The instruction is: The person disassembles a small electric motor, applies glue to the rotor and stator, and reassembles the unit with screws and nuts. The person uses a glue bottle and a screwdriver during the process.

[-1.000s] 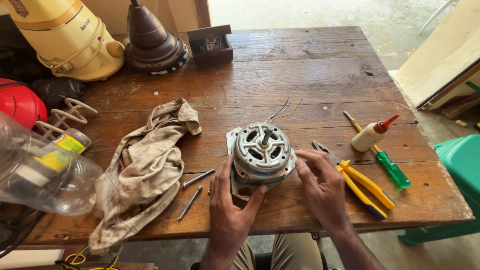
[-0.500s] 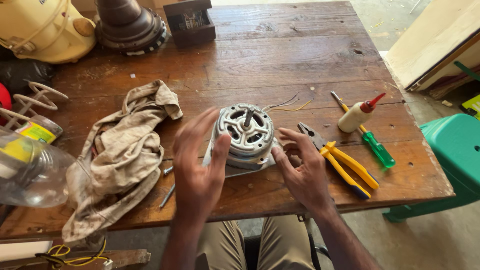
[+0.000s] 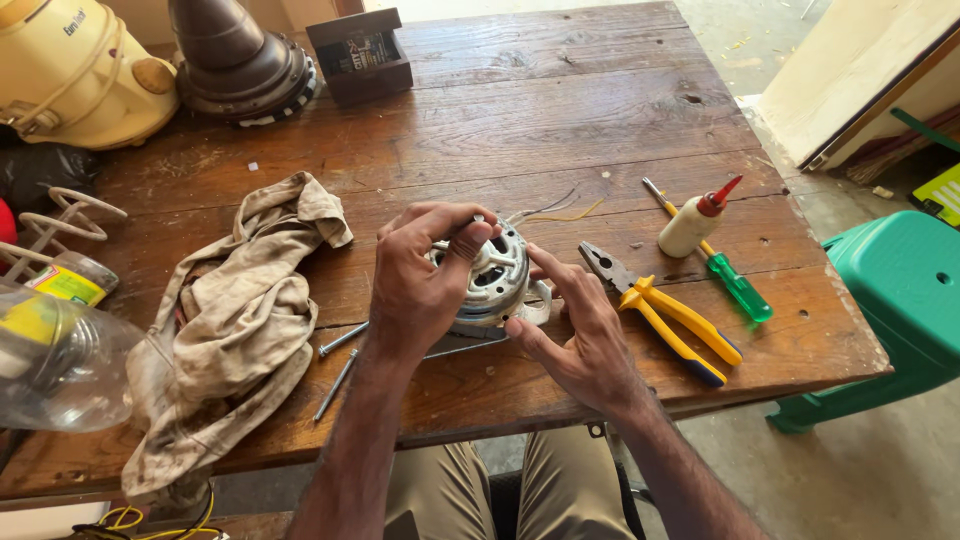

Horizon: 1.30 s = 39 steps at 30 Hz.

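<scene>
Nearest me, my right hand [image 3: 585, 335] braces the low right edge of the electric motor [image 3: 490, 280], fingers spread against its housing. My left hand [image 3: 420, 285] curls over the top, fingertips gripping the slotted metal end cap. The motor sits on the wooden table [image 3: 560, 120] near its front edge. I judge it heavy, rigid and hard-edged; the rim takes a grip best, clear of its thin wires [image 3: 555, 210]. Pliers [image 3: 660, 310] lie just beyond.
</scene>
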Available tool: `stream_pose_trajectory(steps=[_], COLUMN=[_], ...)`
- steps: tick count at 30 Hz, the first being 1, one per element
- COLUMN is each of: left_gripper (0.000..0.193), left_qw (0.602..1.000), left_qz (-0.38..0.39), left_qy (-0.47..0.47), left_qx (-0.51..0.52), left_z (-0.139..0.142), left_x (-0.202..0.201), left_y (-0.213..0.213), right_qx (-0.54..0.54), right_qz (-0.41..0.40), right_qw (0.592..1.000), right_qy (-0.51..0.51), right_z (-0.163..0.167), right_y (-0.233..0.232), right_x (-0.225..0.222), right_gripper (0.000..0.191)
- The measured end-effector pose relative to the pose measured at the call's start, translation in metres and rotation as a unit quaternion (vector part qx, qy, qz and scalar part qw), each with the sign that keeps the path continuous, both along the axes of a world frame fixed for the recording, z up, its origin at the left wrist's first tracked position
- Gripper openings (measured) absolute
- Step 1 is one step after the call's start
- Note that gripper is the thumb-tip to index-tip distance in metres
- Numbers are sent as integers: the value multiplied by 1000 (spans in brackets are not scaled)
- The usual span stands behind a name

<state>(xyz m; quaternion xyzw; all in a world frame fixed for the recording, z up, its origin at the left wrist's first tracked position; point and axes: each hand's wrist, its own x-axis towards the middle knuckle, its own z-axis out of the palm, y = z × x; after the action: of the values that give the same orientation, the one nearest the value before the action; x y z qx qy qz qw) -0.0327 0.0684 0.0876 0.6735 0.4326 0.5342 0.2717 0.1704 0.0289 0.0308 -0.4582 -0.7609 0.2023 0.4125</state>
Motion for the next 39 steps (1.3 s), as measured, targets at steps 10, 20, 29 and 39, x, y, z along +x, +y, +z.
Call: stream_pose_trajectory(steps=[10, 20, 29, 39], left_gripper=[31, 42, 18, 19], left_qw=[999, 914, 802, 801], left_qz=[42, 349, 461, 354], left_qy=[-18, 205, 378, 387], left_qx=[-7, 31, 26, 289], left_z=[-10, -15, -50, 51], left_x=[4, -77, -184, -181], left_y=[5, -64, -86, 0], right_qx=[-14, -22, -19, -17], right_qz=[-2, -6, -6, -9], right_qw=[1000, 1000, 1000, 1000], right_qy=[-7, 6, -3, 3], right_z=[-3, -2, -3, 0], right_y=[2, 1, 3, 1], right_x=[1, 1, 3, 1], right_gripper=[78, 77, 77, 77])
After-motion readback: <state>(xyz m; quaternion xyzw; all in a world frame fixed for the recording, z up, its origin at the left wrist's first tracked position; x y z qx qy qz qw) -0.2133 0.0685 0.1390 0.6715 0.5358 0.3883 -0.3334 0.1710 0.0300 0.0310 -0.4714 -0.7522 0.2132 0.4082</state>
